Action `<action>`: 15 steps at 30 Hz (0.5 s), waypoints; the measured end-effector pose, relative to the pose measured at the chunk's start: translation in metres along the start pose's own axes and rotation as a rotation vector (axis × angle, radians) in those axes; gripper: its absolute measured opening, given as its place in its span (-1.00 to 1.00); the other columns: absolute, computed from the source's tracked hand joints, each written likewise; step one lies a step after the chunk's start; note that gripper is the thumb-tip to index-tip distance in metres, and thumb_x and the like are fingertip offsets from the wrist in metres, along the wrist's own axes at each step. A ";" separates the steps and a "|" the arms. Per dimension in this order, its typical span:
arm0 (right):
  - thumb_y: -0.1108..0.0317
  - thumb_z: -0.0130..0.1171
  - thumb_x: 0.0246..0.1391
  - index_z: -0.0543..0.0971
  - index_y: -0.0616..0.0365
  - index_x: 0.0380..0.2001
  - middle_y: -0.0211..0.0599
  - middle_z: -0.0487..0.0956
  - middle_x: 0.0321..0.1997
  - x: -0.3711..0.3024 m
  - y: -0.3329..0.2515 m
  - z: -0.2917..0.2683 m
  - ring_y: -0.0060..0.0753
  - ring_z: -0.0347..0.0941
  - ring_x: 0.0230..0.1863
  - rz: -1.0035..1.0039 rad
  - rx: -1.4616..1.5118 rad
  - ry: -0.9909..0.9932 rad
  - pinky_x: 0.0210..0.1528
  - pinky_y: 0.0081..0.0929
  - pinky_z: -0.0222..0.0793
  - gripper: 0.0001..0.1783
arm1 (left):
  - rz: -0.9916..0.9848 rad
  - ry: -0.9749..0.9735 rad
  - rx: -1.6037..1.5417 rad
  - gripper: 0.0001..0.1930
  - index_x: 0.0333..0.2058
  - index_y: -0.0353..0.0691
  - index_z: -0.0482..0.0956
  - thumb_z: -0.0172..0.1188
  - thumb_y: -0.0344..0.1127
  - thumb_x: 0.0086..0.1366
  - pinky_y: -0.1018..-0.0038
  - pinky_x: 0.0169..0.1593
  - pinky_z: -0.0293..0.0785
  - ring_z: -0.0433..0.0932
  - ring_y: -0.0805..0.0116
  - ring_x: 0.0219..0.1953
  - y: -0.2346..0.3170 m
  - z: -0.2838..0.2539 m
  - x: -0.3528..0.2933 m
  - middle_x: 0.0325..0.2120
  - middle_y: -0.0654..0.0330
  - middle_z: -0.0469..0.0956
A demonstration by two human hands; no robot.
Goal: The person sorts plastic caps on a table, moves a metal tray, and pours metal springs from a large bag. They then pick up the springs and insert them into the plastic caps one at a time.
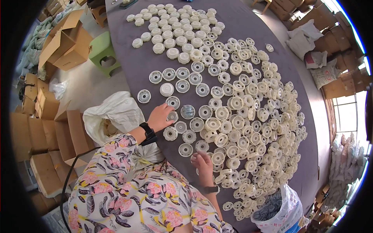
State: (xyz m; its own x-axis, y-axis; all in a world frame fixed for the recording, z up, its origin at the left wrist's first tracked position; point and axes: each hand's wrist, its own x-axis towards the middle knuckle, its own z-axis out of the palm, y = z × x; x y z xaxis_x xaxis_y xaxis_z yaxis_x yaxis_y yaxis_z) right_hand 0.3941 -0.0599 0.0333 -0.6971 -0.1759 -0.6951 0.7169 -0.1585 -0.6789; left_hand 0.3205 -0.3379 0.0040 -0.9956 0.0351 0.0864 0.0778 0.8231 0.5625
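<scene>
- Judging by the layout, you are in the middle of fitting out a row of parts: shallow round white plastic caps lie face up in loose rows along the left edge of the grey felt-covered table (248, 27), and at least one in that row already carries a coiled metal ring insert (187, 112).
- Your left hand (160, 116) lies flat near the table's left edge, fingertips pressing on a round white plastic cap (172, 116); it presses rather than grips, with nothing closed in the palm.
- Your right hand (202, 162) is loosely curled at the near edge, fingers bent over a small piece; I cannot tell whether it actually holds a ring or a cap.
- The cap under your left fingers sits just left of the ring-fitted one and well ahead of your right hand, with a few open caps between the two hands.
- The next move, as I read it, calls for bringing the right hand forward to the steadied cap without knocking its neighbours, which lie almost touching.
- The big heap of unsorted cream plastic caps (256, 132) fills the right half of the table, just beside your right hand.
- The white plastic bag of metal rings (278, 207) stands at the near right corner, right of that hand.
- Stacked finished caps (175, 27) occupy the far end.
</scene>
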 end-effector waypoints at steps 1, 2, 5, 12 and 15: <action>0.36 -0.01 0.13 0.37 0.23 -0.06 -0.22 0.50 -0.16 -0.002 0.001 -0.001 -0.48 0.47 -0.26 -0.004 0.008 0.025 -0.23 -0.56 0.42 -0.68 | 0.003 0.000 -0.003 -0.56 -0.22 -0.22 0.42 0.31 -0.28 -0.14 0.37 -0.24 0.36 0.42 0.19 -0.30 -0.001 -0.001 0.002 -0.37 0.13 0.36; 0.36 -0.01 0.13 0.37 0.23 -0.06 -0.22 0.50 -0.16 -0.003 0.001 -0.002 -0.48 0.47 -0.26 -0.006 0.007 0.027 -0.23 -0.56 0.42 -0.68 | -0.072 0.038 -0.064 -0.57 -0.25 -0.22 0.41 0.31 -0.28 -0.15 0.38 -0.26 0.36 0.42 0.21 -0.33 -0.003 -0.004 0.005 -0.38 0.14 0.36; 0.34 -0.01 0.13 0.38 0.24 -0.06 -0.21 0.50 -0.16 -0.004 0.000 -0.009 -0.47 0.47 -0.26 -0.001 0.020 0.062 -0.22 -0.54 0.42 -0.68 | -0.222 0.041 -0.171 -0.57 -0.28 -0.23 0.40 0.31 -0.25 -0.15 0.37 -0.27 0.35 0.42 0.18 -0.34 -0.009 -0.019 0.009 -0.39 0.13 0.36; 0.30 -0.05 0.16 0.28 0.22 0.05 -0.16 0.44 -0.07 0.002 -0.015 0.006 -0.40 0.46 -0.18 0.031 0.026 -0.067 -0.19 -0.49 0.43 -0.59 | -0.402 -0.087 -0.783 -0.56 -0.24 -0.22 0.37 0.35 -0.25 -0.08 0.53 -0.29 0.39 0.39 0.49 -0.41 0.015 -0.024 -0.036 -0.45 0.27 0.43; 0.29 -0.08 0.17 0.19 0.17 0.13 -0.13 0.40 -0.02 0.011 -0.013 0.029 -0.34 0.45 -0.15 0.148 0.200 -0.282 -0.16 -0.42 0.43 -0.52 | -0.177 -0.304 -0.719 -0.56 -0.26 -0.19 0.45 0.36 -0.18 -0.11 0.47 -0.17 0.38 0.46 0.37 -0.29 0.074 -0.026 -0.044 -0.38 0.19 0.48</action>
State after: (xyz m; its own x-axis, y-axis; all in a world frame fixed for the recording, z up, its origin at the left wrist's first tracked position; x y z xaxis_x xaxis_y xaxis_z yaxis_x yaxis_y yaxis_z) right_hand 0.3773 -0.0881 0.0408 -0.5762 -0.4670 -0.6707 0.8165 -0.2933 -0.4973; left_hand 0.3718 -0.2935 0.0628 -0.9586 0.1765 -0.2235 -0.1717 0.2676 0.9481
